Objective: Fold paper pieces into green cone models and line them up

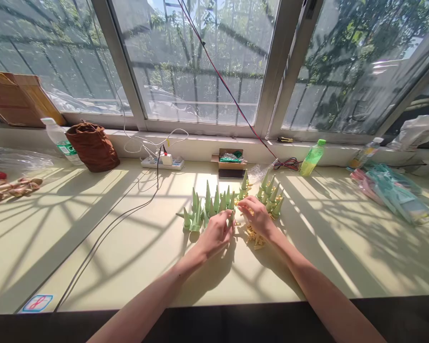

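Several pointed green cone-shaped pieces stand upright in a left cluster [195,214] and a right cluster [271,193] on the pale table. My left hand [218,231] is closed around a green cone-shaped piece [231,218] at the right side of the left cluster. Close by, my right hand [255,213] has its fingertips pinched together between the two clusters; whatever they hold is too small to make out. Under my right wrist lies a pile of small yellow pieces [255,238]. Parts of the clusters are hidden behind both hands.
Behind the clusters are a small open box [231,159] and a green bottle [312,157]. A power strip [162,163], a brown bag [93,147] and a clear bottle [60,140] stand further left. Cables [128,209] cross the table; plastic bags [396,190] lie right.
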Available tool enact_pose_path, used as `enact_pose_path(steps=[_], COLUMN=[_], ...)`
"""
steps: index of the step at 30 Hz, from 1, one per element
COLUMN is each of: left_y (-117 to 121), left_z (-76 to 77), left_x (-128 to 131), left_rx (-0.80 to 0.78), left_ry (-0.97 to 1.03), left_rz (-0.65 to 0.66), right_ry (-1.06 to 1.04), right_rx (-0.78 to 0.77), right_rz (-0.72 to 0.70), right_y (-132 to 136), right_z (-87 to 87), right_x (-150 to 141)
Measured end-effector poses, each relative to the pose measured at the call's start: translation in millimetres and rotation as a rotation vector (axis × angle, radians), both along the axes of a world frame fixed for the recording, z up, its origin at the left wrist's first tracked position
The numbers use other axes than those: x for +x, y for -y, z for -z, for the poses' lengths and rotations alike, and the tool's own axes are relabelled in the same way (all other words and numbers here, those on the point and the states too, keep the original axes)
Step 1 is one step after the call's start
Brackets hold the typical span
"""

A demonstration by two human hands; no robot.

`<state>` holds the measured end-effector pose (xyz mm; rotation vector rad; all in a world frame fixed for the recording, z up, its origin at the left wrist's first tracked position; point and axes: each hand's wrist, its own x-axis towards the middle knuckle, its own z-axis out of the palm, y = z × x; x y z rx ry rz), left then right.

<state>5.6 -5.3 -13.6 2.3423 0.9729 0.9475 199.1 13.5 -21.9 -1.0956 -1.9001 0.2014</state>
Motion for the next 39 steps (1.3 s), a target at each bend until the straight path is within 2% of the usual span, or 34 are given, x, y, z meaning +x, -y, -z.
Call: enact_pose_path(steps=[4,8,19,27,32,39], left_y=[1.6,3.4,-0.6,-0.1,-0.5,-2.2], left_z=[-3.3,-6.9,-0.9,-4.3,-8.4,-11.9], left_x=[-0.2,-0.3,-0.6,-0.4,-0.1,0.7], left_rx=[0.008,0.005,0.006,-0.019,-0.066,-0.191], left_ry=[-0.008,-0.032,-0.026,0.034,0.115,0.326], left_rz=[-0.004,-0.016,0.007,0.008,-0.077,-0.194], right_ry=[-0.019,-0.044,-0.101,-0.075,-0.084,-0.124], right_rx=[-0.019,-0.026,-0.074,-0.089,-0.085,-0.076], right_rz=[-0.001,0.055,0.092,0.074,0.056,0.026], right_y=[5.7,8.9,13.5,13.9,13.5,11.6], right_z=[-7.2,-11.1,-14.6,-13.7,-11.9,-7.2], right_x=[-1.5,-2.9,-5.3,-6.5,-6.6,-6.4])
